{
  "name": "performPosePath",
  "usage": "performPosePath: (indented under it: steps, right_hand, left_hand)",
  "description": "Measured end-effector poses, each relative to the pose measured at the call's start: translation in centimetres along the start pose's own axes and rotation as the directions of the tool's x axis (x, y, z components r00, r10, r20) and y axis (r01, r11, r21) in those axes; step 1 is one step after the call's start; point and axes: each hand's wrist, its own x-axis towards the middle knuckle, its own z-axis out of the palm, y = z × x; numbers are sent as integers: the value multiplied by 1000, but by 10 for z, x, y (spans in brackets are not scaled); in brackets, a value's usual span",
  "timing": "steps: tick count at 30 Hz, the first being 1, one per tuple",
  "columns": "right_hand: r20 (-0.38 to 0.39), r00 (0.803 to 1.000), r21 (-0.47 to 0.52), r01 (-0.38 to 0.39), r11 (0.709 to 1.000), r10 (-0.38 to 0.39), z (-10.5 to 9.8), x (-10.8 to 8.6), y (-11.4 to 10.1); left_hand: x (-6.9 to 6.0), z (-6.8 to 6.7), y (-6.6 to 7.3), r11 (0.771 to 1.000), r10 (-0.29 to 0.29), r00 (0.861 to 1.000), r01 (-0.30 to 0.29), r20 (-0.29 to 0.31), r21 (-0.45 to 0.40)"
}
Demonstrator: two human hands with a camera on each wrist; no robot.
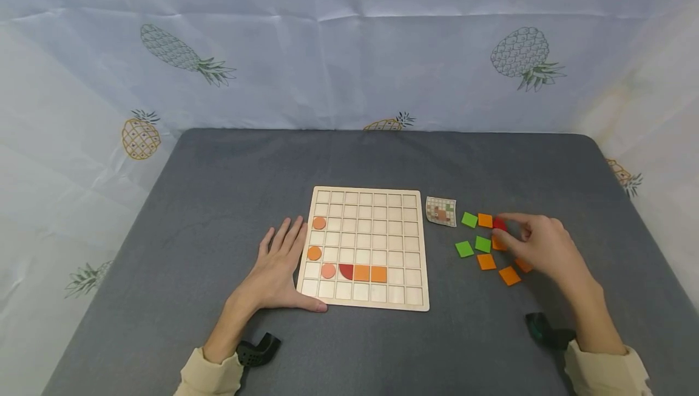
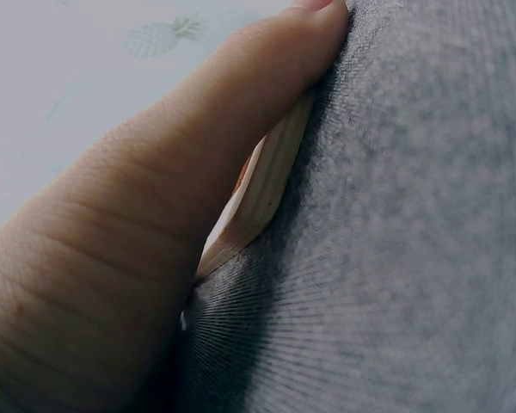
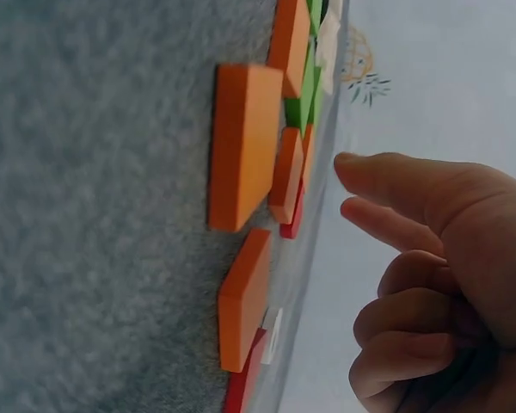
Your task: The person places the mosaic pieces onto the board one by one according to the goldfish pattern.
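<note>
A square wooden grid board (image 1: pixel 363 299) lies flat on the table. It carries three orange-toned round pieces, a dark red quarter-circle (image 1: pixel 346 271) and two orange squares (image 1: pixel 370 273). My left hand (image 1: pixel 278 275) rests spread over the board's lower left corner, its thumb along the near edge; in the left wrist view the thumb (image 2: pixel 215 112) lies against the board's side (image 2: pixel 271 172). My right hand (image 1: pixel 540 241) hovers over loose pieces, thumb and forefinger apart near a red piece (image 1: pixel 499 223). The right wrist view shows nothing between these fingertips, the other fingers curled.
Three green squares (image 1: pixel 465 249) and several orange squares (image 1: pixel 509 276) lie scattered right of the board. A small printed pattern card (image 1: pixel 441 211) sits between the board and these pieces. Behind the grey table (image 1: pixel 371 159) hangs a pineapple-print cloth (image 1: pixel 338 68).
</note>
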Motion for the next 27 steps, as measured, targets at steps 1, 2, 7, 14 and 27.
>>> performPosePath:
  steps: [1, 2, 7, 14, 27]
  right_hand:
    - [5, 1000, -7, -3, 1000, 3, 0, 1, 2]
    - [16, 1000, -10, -9, 1000, 9, 1, 3, 3]
    - [69, 997, -29, -42, 999, 44, 2, 8, 8]
    - [68, 995, -34, -68, 997, 70, 3, 11, 12]
    - [125, 987, -79, -94, 992, 103, -2, 17, 15]
  left_hand:
    - [0, 0, 0, 1000, 0, 1000, 0, 0, -1]
    - [0, 0, 0, 1000, 0, 1000, 0, 0, -1]
    - [0, 0, 0, 1000, 1, 1000, -1, 3, -7]
    - [0, 0, 0, 1000, -1, 1000, 1, 3, -2]
    - [0, 1, 0, 1000, -3, 1000, 3, -2, -4]
